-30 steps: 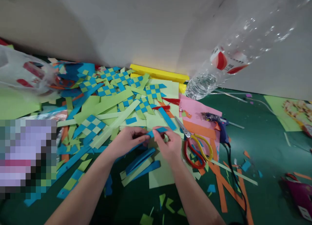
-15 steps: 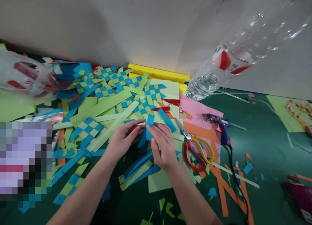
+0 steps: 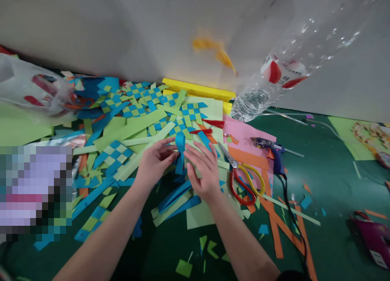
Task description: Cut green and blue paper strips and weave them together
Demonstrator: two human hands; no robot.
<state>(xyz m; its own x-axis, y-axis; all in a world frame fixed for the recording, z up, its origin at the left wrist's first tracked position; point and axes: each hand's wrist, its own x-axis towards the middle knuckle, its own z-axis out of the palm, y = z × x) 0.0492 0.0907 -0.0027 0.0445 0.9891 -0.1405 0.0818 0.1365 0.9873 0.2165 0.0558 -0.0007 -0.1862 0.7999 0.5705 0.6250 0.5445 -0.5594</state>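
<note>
Over the middle of the table, my left hand (image 3: 157,161) pinches a blue paper strip (image 3: 180,145), which is bent into a loop at its top with its ends hanging down. Just to the right of it is my right hand (image 3: 202,169), fingers spread, the fingertips close to the strip; whether they touch it I cannot tell. Below my hands lie folded blue and pale green strips (image 3: 175,199). Scissors (image 3: 243,171) with one red and one yellow handle rest right of my right hand.
Woven blue and green paper fish (image 3: 114,155) and loose strips cover the left and back. A glue gun (image 3: 276,155) lies on pink paper (image 3: 252,131). A plastic bottle (image 3: 274,78) stands back right, a plastic bag (image 3: 36,90) left. A blurred orange-yellow thing (image 3: 215,51) shows before the wall.
My right hand has let go of the blue strip and spread its fingers. The strip now stands as a loop in my left hand. The blurred orange-yellow thing has appeared at the back.
</note>
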